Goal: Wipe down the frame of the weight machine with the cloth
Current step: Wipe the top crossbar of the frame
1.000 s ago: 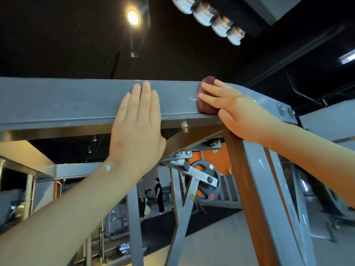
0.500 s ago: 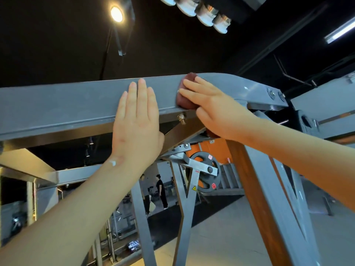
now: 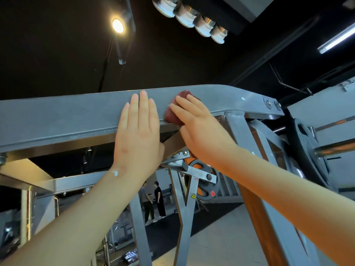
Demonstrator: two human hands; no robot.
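Observation:
The grey steel top beam of the weight machine frame (image 3: 67, 116) runs across the view at head height and bends down at the right. My left hand (image 3: 139, 131) lies flat on its side face, fingers straight and pointing up. Right beside it, my right hand (image 3: 199, 127) presses a dark red cloth (image 3: 172, 115) against the same face with straight fingers. Most of the cloth is hidden under that hand. The two hands almost touch.
A grey and brown slanted upright (image 3: 269, 217) descends at the right. A black weight plate on a chrome bar (image 3: 307, 150) hangs at the far right, another plate (image 3: 205, 181) sits behind the frame. Two people (image 3: 153, 200) stand far off on the gym floor.
My right hand slid the cloth leftward along the beam, closing the gap to my left hand. The left hand stayed flat on the beam. The camera view shifted.

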